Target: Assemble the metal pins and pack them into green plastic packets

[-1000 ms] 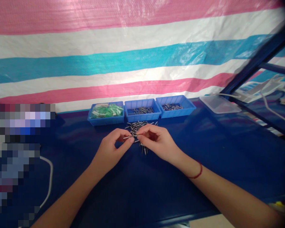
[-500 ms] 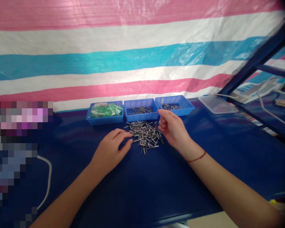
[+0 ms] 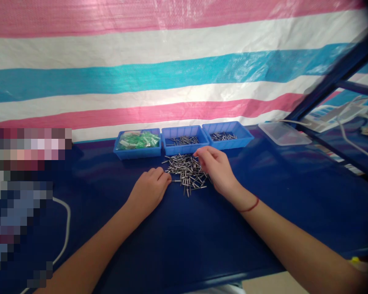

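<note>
A heap of small metal pins (image 3: 187, 171) lies on the dark blue table (image 3: 202, 237) in front of three blue trays. My left hand (image 3: 149, 192) rests at the heap's left edge, fingers curled in and pinched at a pin on the table. My right hand (image 3: 216, 167) hovers over the heap's right side, fingers bent down onto the pins; a red string circles that wrist. The left tray (image 3: 137, 143) holds green plastic parts, the middle tray (image 3: 184, 141) and the right tray (image 3: 227, 136) hold metal pins.
A striped pink, white and blue tarp hangs behind the trays. A clear plastic lid (image 3: 283, 134) lies right of them, beside a dark blue frame bar (image 3: 325, 85). A white cable (image 3: 64, 228) curves over the table at the left.
My right hand went from meeting the left hand up to the right tray, then came back down onto the pile. My left hand lowered to the table and curled at the pile's edge.
</note>
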### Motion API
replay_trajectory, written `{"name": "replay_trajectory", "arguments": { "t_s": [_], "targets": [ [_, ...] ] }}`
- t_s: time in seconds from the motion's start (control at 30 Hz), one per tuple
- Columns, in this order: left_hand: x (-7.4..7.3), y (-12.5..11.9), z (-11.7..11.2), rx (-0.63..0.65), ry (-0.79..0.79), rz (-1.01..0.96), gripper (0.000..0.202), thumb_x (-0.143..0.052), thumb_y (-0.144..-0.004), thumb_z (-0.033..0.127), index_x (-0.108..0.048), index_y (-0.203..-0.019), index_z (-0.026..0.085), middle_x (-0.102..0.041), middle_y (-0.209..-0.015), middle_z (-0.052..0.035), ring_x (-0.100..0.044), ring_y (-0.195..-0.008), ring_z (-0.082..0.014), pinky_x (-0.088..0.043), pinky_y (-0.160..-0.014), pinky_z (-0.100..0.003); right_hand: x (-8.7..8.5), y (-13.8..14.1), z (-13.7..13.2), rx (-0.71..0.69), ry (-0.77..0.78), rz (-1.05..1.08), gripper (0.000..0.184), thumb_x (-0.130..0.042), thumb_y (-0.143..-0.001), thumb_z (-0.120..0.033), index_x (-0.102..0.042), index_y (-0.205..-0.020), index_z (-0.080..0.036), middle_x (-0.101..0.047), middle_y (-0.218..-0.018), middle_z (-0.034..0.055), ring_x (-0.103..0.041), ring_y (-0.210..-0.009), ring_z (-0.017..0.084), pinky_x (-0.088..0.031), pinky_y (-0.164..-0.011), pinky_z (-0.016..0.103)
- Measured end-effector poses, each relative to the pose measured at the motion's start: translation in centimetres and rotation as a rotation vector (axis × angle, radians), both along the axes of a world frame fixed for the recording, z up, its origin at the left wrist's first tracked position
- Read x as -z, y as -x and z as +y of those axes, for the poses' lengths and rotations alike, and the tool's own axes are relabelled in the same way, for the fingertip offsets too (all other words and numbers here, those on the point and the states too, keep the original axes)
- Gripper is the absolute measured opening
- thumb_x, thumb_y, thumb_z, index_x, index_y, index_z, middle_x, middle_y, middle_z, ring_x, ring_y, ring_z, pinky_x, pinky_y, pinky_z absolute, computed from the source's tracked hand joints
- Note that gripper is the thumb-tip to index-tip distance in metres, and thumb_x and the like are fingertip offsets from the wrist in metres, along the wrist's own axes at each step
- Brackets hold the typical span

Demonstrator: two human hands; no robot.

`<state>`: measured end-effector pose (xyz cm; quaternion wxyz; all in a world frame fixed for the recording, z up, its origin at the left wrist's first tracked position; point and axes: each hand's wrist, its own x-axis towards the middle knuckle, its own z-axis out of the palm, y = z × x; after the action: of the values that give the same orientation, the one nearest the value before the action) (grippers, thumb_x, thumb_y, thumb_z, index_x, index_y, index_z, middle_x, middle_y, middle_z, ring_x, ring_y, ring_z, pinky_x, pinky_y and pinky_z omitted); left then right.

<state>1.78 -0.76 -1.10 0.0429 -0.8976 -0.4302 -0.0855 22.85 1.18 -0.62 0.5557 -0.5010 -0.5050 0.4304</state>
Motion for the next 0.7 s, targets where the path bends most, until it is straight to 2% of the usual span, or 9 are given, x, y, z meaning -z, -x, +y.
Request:
{"name": "replay_trajectory", "arguments": {
  "t_s": [0.1,0.2,0.27,0.37,0.47,0.7],
  "targets": [
    [-0.2,0.1,0.1,-0.011,-0.086,-0.024,0.022,-0.039,-0.096,0.021,-0.06,-0.09,0.015,-0.059,-0.091,-0.0084,-0.054,-0.081,-0.0205,-0.041,-0.072,-0.032,-0.2,1.0,-1.2,-0.185,-0.32,-0.504,0.018,-0.055,-0.086,-0.029,-0.064,-0.075,-0.018,-0.06,-0.07,0.0028,-0.052,-0.067,0.015,-0.042,-0.065,0.03],
    [-0.9,0.3,0.0,0.01,-0.12,-0.109,0.024,-0.035,-0.097,0.02,-0.058,-0.094,0.014,-0.062,-0.091,-0.0084,-0.056,-0.082,-0.02,-0.041,-0.073,-0.033,-0.3,1.4,-1.8,-0.33,-0.517,-0.775,0.016,-0.054,-0.088,-0.027,-0.067,-0.084,-0.019,-0.067,-0.085,0.0075,-0.056,-0.082,0.02,-0.042,-0.08,0.037],
    [-1.4,0.4,-0.2,0.013,-0.072,-0.216,0.023,-0.035,-0.098,0.022,-0.057,-0.094,0.015,-0.063,-0.09,-0.0074,-0.057,-0.082,-0.0192,-0.043,-0.076,-0.033,-0.3,1.5,-1.9,-0.375,-0.557,-0.789,0.018,-0.051,-0.091,-0.027,-0.067,-0.086,-0.019,-0.068,-0.087,0.0078,-0.057,-0.084,0.02,-0.042,-0.083,0.038],
    [-1.7,0.1,-0.6,-0.069,0.096,-0.535,0.016,-0.045,-0.095,0.029,-0.055,-0.099,0.018,-0.063,-0.091,-0.0048,-0.06,-0.083,-0.0166,-0.047,-0.079,-0.03,-0.2,1.5,-1.7,-0.361,-0.518,-0.676,0.02,-0.049,-0.093,-0.028,-0.066,-0.085,-0.02,-0.069,-0.085,0.0062,-0.059,-0.083,0.019,-0.043,-0.082,0.036],
    [-1.5,-0.2,-0.8,-0.173,0.266,-0.805,0.026,-0.057,-0.087,0.035,-0.054,-0.108,0.02,-0.064,-0.089,-0.0018,-0.063,-0.08,-0.0153,-0.05,-0.076,-0.028,0.0,1.6,-1.5,-0.332,-0.459,-0.539,0.02,-0.051,-0.093,-0.031,-0.065,-0.082,-0.021,-0.069,-0.082,0.0044,-0.06,-0.08,0.018,-0.044,-0.08,0.034],
    [-0.9,-0.3,-0.8,-0.206,0.396,-0.946,0.024,-0.058,-0.086,0.037,-0.063,-0.1,0.018,-0.067,-0.091,-0.0032,-0.063,-0.079,-0.0157,-0.05,-0.074,-0.027,0.0,1.8,-1.6,-0.37,-0.446,-0.49,0.018,-0.053,-0.092,-0.031,-0.065,-0.083,-0.021,-0.07,-0.083,0.0037,-0.061,-0.081,0.017,-0.043,-0.08,0.035]
  ]
}}
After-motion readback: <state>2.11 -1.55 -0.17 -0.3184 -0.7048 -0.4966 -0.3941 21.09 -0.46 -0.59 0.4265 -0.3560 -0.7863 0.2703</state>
